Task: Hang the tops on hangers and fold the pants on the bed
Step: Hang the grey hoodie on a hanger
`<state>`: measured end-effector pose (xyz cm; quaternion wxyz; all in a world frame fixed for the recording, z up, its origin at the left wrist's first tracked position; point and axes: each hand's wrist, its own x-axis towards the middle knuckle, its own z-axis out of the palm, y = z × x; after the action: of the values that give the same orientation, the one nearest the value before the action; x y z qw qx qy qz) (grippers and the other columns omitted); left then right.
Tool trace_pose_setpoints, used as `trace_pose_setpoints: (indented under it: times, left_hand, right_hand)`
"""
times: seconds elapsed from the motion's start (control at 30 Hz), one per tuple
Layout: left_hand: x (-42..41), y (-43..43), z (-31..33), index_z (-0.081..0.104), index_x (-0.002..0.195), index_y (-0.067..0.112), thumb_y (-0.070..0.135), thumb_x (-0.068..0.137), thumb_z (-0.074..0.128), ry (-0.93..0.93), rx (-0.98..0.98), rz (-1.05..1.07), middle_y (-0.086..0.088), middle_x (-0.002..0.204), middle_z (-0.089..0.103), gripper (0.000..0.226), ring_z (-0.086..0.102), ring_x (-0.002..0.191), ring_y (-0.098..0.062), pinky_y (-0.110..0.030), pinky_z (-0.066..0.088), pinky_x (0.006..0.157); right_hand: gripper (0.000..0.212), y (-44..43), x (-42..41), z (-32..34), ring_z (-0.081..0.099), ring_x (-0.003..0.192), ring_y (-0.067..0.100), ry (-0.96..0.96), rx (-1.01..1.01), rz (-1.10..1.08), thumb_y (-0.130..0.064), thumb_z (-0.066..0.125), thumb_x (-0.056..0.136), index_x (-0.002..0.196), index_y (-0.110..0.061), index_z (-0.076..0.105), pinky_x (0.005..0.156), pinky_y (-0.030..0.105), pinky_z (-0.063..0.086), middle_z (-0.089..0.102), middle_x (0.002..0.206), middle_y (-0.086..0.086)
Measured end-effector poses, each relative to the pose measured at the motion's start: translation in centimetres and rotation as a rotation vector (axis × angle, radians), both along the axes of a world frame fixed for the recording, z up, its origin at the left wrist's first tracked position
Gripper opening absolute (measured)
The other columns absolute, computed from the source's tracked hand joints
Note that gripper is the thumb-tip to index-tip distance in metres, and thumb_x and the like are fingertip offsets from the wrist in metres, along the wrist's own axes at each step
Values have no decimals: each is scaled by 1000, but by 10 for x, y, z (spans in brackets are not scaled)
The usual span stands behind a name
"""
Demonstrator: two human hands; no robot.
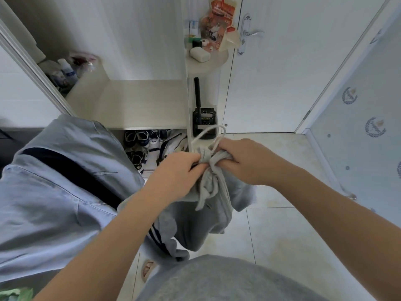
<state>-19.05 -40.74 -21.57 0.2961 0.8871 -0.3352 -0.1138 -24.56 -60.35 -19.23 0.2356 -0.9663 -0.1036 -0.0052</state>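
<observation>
Yr L hand point(180, 170) & R hand point(245, 161) both clutch the bunched grey garment point(208, 218) (top or pants, can't tell), fingers curled tight, in front of the wardrobe point(130, 101); blue shirt point(54, 192) hangs at wardrobe's left.

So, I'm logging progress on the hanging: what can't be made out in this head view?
Head view:
White loop: hanger hook or cord, unclear; its lower part is hidden by the left hand, right hand and bunched cloth.
Gray garment: bunched, so top or pants cannot be told.
Blue shirt: cut off by the left edge; its support does not show.
Shoes: blurred, partly behind the shirt.
</observation>
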Motion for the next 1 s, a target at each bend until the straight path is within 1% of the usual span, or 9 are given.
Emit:
trace_pose_setpoints:
  times: [0.13,0.23,0.33,0.43,0.53,0.67,0.73,0.83,1.0]
  left_hand:
    - [10,11,-2,70,92,30,41,94,57,15,-139,-72,13,83,70,17,62,81,-10,-35,50,78]
    - [23,13,-11,71,97,34,53,82,62,-145,-195,88,14,97,67,25,59,96,-15,-36,45,92]
    - [23,12,-15,69,96,28,56,76,69,-250,-311,345,13,101,55,35,50,104,-17,-31,41,94]
    - [4,0,-21,59,96,22,55,72,76,-66,-354,360,12,96,56,44,54,94,-11,-24,45,83]
    - [-4,-19,-29,54,100,22,50,72,81,256,-339,393,9,94,65,48,61,85,-3,-20,48,73]
    - [15,-36,-34,59,108,14,30,87,73,464,-379,514,4,94,67,30,60,75,-7,-20,46,59]
    - [30,-36,-36,63,99,9,23,96,57,409,-373,573,-6,89,67,15,58,74,-16,-27,47,62]
    - [53,-26,-29,55,86,14,17,100,47,286,-500,704,-5,83,59,17,54,75,-18,-35,46,71]
    - [67,-27,-9,42,75,17,10,97,52,68,-688,576,5,71,42,25,39,62,-2,-17,37,61]
  right_hand:
    - [12,3,-1,3,57,72,10,125,245,-44,-34,61,91,93,-25,53,68,30,46,63,81,-9]
    - [22,-1,2,-1,45,70,11,258,554,-111,-14,69,82,91,-14,50,68,32,40,55,79,1]
    - [36,-6,0,-1,51,69,11,383,789,-154,-23,71,69,100,-15,54,69,31,39,60,76,-1]
    - [42,-1,2,-2,60,73,8,323,896,-288,-39,75,72,96,-9,60,77,26,45,64,72,-7]
    - [51,10,9,-7,54,74,12,217,825,-439,-53,72,78,86,-4,61,78,34,45,56,73,0]
    - [23,23,7,-6,49,70,12,198,706,-444,-24,59,97,89,-5,67,69,27,42,54,74,2]
    - [21,21,5,0,43,61,15,203,633,-419,-20,56,97,86,-10,71,59,27,36,52,66,-2]
    - [27,8,1,7,33,43,11,235,503,-368,-13,51,99,84,-4,72,43,18,29,47,49,-13]
    - [31,-6,-2,-2,57,67,14,268,102,-302,-23,44,100,77,-17,65,68,31,47,63,72,-3]
